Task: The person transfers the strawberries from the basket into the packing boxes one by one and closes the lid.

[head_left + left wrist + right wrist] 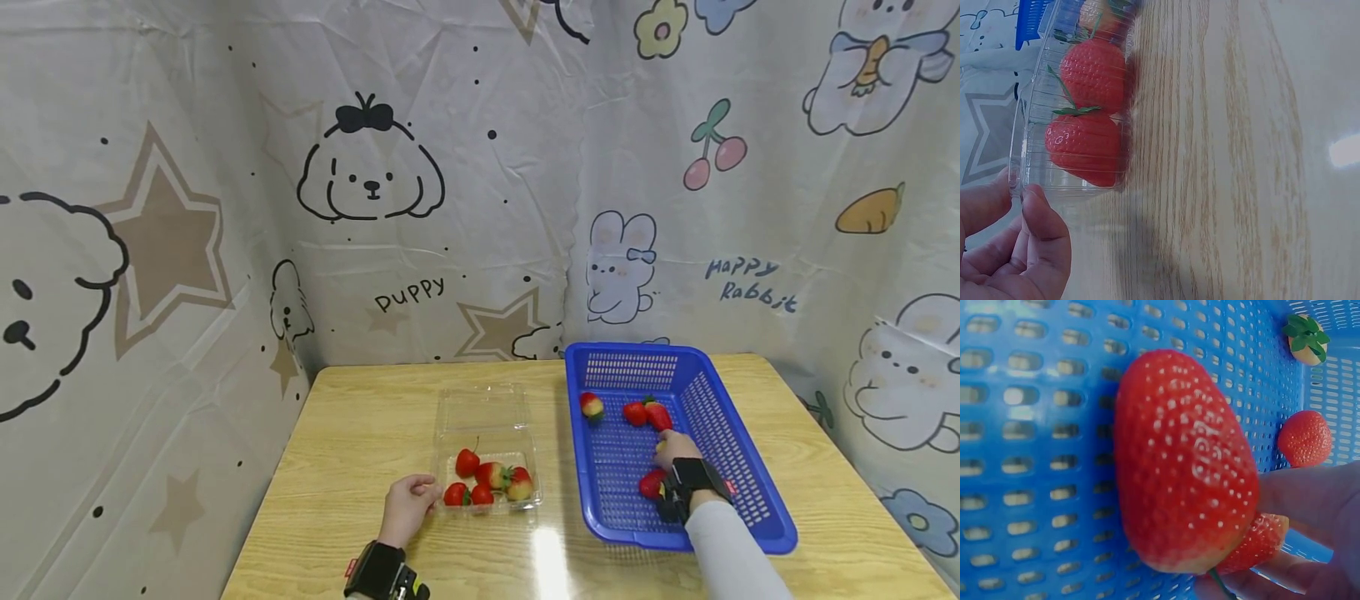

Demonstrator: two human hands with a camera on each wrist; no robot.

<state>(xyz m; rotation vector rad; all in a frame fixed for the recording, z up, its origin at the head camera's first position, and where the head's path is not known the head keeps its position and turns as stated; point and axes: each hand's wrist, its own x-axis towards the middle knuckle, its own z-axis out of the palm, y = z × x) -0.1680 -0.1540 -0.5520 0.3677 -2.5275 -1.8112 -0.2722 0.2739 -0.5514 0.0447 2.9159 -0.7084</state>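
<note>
At the front left corner of a clear plastic clamshell box (534, 467), my left hand (408, 504) pinches the rim between thumb and finger, plain in the left wrist view. Several strawberries (1093, 76) lie inside the box, and its lid (483, 408) is folded back. Down in the blue basket (588, 500), my right hand (678, 450) has thumb and fingers round a strawberry (1260, 544), partly hidden behind another one. That nearer strawberry (1185, 462) fills the middle of the right wrist view. Two red strawberries (635, 414) lie just beyond the fingertips.
A red and pale strawberry (592, 406) sits by the basket's left wall. The box and basket stand side by side on a wooden table (345, 433), with a gap between them. A printed curtain (480, 167) hangs behind and on both sides.
</note>
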